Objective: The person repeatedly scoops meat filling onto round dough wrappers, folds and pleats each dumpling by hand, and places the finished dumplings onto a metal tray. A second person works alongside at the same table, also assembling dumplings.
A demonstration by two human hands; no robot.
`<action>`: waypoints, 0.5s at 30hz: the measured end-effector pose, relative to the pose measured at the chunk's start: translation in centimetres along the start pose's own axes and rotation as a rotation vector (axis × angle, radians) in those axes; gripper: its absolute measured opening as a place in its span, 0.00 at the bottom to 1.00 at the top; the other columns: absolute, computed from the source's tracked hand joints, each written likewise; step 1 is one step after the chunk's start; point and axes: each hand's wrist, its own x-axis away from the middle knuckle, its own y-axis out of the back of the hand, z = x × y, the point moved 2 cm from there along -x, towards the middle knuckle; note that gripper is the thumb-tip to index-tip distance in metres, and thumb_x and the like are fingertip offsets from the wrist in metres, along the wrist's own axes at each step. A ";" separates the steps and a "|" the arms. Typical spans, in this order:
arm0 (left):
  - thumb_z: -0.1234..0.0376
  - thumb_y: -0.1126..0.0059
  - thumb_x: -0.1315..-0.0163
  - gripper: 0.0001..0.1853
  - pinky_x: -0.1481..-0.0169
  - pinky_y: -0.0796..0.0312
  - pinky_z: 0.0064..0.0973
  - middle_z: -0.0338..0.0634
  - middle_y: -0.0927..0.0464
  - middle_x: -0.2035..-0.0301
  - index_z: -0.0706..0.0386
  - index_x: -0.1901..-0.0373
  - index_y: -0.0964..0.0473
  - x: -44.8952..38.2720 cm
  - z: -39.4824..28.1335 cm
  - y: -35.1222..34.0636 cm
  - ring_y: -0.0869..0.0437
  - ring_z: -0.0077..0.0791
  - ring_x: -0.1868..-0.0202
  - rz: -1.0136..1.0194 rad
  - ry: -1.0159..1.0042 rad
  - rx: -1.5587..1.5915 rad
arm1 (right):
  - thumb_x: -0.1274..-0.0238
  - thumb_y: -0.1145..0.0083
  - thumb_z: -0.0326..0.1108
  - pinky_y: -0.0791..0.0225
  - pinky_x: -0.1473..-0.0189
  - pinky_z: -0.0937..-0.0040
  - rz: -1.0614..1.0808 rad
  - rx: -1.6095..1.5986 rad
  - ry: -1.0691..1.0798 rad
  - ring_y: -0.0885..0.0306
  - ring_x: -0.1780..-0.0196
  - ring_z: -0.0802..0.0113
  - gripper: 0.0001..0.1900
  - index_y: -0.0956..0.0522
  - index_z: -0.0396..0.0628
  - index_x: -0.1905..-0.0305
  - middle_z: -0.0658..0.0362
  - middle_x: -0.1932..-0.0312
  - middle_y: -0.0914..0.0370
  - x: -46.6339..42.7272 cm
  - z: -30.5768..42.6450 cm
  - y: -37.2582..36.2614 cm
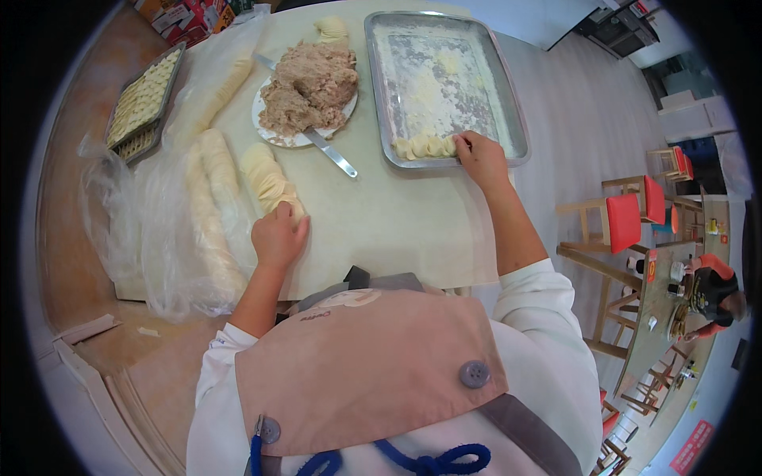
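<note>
My right hand (476,156) reaches over the near edge of a floured metal tray (522,128), its fingers on the right end of a short row of folded dumplings (424,147). My left hand (280,232) rests with its fingertips on the near end of a fanned stack of round dough wrappers (265,175). Beyond it, a white plate (262,126) bears a large mound of minced filling (312,83). A metal spatula (334,156) sticks out of the filling towards me. Another stack of wrappers (331,28) lies behind the plate.
Plastic bags (161,238) with long rolls of stacked wrappers (211,172) cover the table's left side. Stacked trays of dumplings (146,98) stand at far left. Red-seated chairs (624,223) are at the right, where another person (714,291) is at a table (652,321).
</note>
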 end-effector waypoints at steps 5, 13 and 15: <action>0.59 0.40 0.46 0.13 0.71 0.31 0.44 0.48 0.24 0.81 0.58 0.72 0.29 0.6 0.4 -0.8 0.22 0.49 0.77 0.046 0.004 0.025 | 0.35 0.49 0.43 0.29 0.59 0.55 0.080 0.037 0.042 0.22 0.63 0.46 0.14 0.18 0.45 0.62 0.46 0.67 0.19 0.3 -1.0 -0.7; 0.68 0.41 0.46 0.09 0.65 0.29 0.33 0.48 0.24 0.72 0.62 0.64 0.25 4.1 2.6 -1.0 0.22 0.39 0.71 -0.123 0.199 0.677 | 0.39 0.45 0.41 0.29 0.55 0.55 0.121 0.029 0.012 0.21 0.59 0.48 0.12 0.19 0.44 0.61 0.47 0.65 0.19 -0.5 0.6 0.1; 0.70 0.42 0.44 0.08 0.64 0.29 0.29 0.46 0.24 0.71 0.63 0.64 0.25 5.0 3.2 -2.2 0.22 0.35 0.70 -0.151 0.238 0.799 | 0.41 0.44 0.39 0.30 0.53 0.57 0.011 0.045 0.073 0.23 0.56 0.49 0.11 0.19 0.44 0.61 0.48 0.62 0.19 0.1 1.6 0.4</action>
